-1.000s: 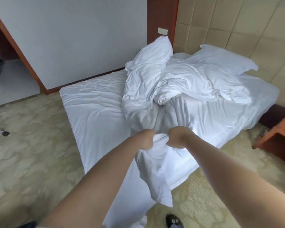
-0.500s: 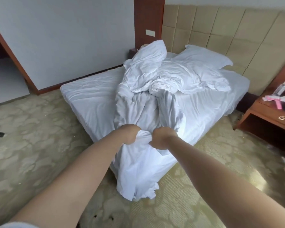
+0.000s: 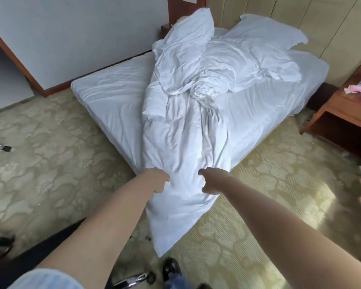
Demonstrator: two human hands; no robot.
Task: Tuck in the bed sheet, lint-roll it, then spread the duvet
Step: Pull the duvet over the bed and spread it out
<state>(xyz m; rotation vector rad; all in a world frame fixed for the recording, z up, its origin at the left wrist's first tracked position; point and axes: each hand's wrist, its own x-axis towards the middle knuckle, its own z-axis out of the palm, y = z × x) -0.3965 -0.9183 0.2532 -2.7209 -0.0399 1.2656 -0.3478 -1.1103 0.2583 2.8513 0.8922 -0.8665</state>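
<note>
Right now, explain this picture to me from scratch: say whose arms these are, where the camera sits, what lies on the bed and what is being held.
There is no machine here. A person wears a wide-angle camera on the head, looking forward and down, so the two bare arms reaching in from the bottom are that person's own.

The left hand and the right hand each grip the near end of a white duvet. This end hangs off the corner of the bed toward the carpet; the rest lies bunched in a twisted heap along the mattress.

At the head of the bed are two white pillows: one propped up, one lying flatter.

At the right stands a wooden nightstand with pink items on top.
</note>
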